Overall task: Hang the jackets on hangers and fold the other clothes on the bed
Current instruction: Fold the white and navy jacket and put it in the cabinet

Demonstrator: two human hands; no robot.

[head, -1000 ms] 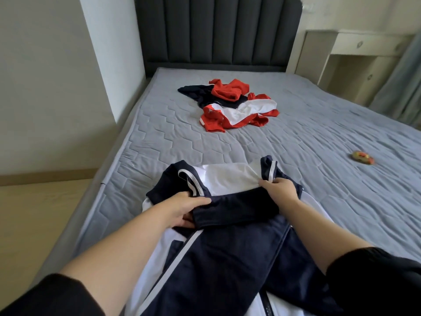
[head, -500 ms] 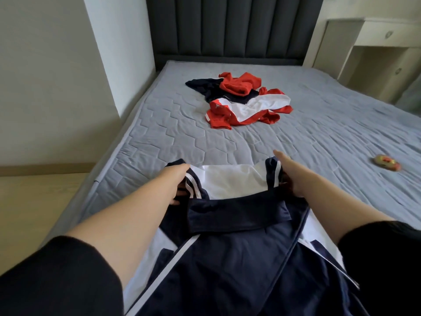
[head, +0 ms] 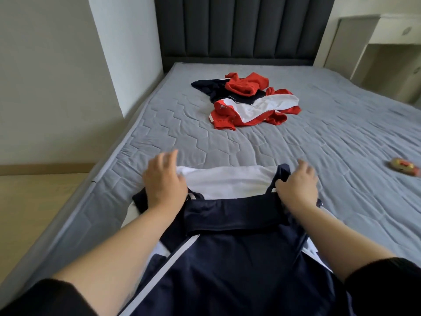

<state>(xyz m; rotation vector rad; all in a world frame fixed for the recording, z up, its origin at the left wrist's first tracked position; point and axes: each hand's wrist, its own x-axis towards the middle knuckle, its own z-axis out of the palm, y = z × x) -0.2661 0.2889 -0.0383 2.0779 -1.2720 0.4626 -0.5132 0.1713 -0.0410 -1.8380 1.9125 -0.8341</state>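
Observation:
A navy and white garment [head: 227, 258] lies flat on the near part of the grey bed [head: 319, 137], its white panel at the far end. My left hand [head: 163, 181] rests on the garment's far left corner with fingers spread and fairly straight. On the far right corner my right hand [head: 298, 185] lies over a navy edge, fingers extended and slightly blurred. Farther up the bed sits a crumpled pile of red, white and navy clothes [head: 248, 101]. No hanger is in view.
A small red and yellow object [head: 403, 167] lies on the mattress at the right. The dark padded headboard [head: 239, 26] closes the far end, with a pale cabinet [head: 387, 42] to its right. A white wall pillar [head: 123, 53] and wooden floor [head: 34, 201] border the bed's left edge.
Both hands let go of the folded navy edge they pinched, slid toward the garment's far corners and now lie flat on them. The view moved forward.

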